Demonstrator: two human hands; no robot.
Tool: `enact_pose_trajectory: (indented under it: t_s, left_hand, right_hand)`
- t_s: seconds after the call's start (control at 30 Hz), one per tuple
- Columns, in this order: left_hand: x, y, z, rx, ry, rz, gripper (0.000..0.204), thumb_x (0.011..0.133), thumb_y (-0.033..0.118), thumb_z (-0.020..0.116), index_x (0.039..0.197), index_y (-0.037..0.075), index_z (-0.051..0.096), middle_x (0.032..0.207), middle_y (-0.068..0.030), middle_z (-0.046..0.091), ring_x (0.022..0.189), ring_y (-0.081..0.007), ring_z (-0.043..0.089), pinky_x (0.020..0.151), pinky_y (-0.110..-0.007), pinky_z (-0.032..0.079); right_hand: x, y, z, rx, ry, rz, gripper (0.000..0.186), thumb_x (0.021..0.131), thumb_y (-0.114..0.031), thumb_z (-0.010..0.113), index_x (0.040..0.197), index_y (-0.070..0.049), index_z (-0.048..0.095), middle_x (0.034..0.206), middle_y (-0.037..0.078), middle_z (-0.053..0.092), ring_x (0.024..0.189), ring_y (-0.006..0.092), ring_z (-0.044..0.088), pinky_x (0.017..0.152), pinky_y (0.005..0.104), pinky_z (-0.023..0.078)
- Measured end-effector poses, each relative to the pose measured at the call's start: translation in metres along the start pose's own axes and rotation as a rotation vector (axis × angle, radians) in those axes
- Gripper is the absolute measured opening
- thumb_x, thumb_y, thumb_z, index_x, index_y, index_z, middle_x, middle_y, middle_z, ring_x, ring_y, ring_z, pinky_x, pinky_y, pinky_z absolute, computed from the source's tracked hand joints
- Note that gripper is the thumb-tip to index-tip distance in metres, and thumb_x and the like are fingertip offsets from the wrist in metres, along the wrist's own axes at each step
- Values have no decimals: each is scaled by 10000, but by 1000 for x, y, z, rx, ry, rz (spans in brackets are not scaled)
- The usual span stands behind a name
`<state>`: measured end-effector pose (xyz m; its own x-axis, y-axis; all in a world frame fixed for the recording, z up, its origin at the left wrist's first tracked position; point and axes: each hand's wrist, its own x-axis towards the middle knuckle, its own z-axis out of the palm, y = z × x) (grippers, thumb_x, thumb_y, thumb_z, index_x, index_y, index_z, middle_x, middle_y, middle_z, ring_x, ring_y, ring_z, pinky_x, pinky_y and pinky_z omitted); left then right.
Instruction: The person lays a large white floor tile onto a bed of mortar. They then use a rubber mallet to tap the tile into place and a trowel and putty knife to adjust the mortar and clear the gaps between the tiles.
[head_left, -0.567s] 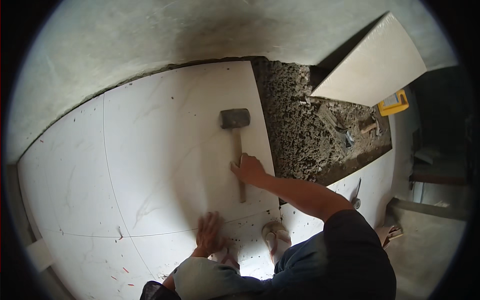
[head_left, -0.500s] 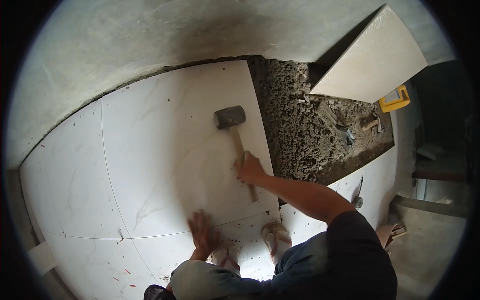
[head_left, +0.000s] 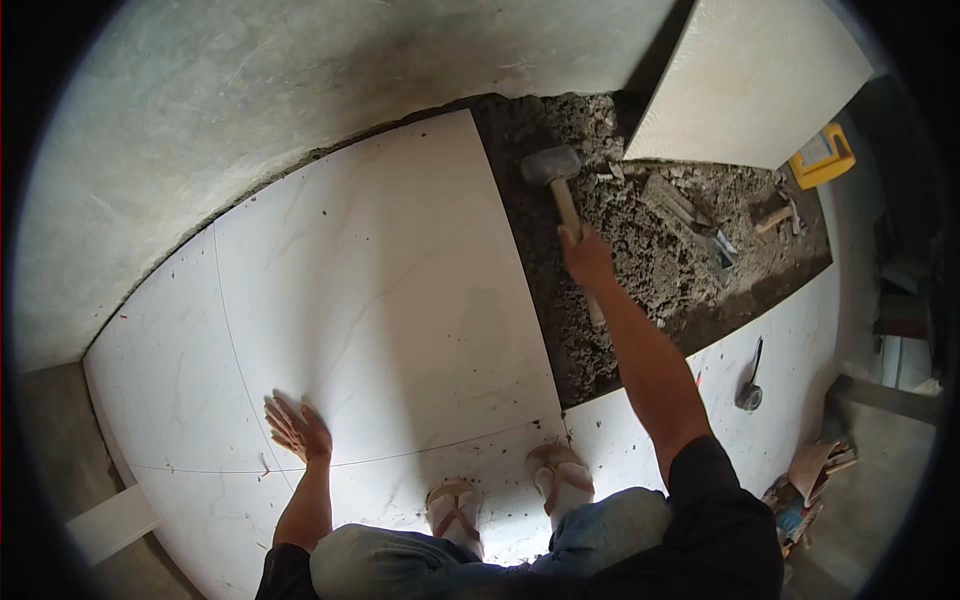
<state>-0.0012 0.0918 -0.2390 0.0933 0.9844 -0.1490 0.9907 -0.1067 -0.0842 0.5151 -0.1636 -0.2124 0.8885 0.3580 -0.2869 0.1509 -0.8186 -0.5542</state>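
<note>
My right hand [head_left: 588,258] is wrapped round the wooden handle of a rubber mallet [head_left: 551,166] with a dark grey head. The mallet is over the rough grey mortar bed [head_left: 600,340], just right of a large white marbled floor tile [head_left: 440,270]. My left hand [head_left: 298,428] lies flat on the white tiles, fingers spread, close to the joint line between two of them. A small red tile spacer [head_left: 265,466] sits at the joint crossing beside that hand.
A large tile [head_left: 745,85] leans against the wall [head_left: 300,90]. Near it are a yellow jug [head_left: 823,157], a wooden-handled hammer [head_left: 775,218] and a trowel-like tool [head_left: 722,248] on the mortar. A dark round tool [head_left: 748,396] lies on the right-hand tiles; scraps [head_left: 805,485] are piled further right.
The mallet has moved in my right hand from above the white tile to over the mortar. My left hand has shifted left across the tile and now rests flat.
</note>
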Motion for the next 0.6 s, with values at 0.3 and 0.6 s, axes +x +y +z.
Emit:
enact_pose_trajectory:
  t_s: [0.3,0.6]
  left_hand:
    - [-1,-8,3,17,18,-12,643,983,410,308,1523,177,49,1594,-43,8,1462,-268,12,1157,-508,21]
    - [-6,-3,-4,20,2,-30,646,984,427,300,1524,182,45,1594,-43,2,1462,-276,0,1157,-504,20]
  right_hand:
    - [-35,-48,-37,688,-124,240,366,968,-402,510,959,-36,520,632,14,456,501,107,425,454,322,402]
    - [-36,-62,-10,651,-342,259,404,976,-407,478,1032,-8,499,713,61,511,546,145,484,495,343,431]
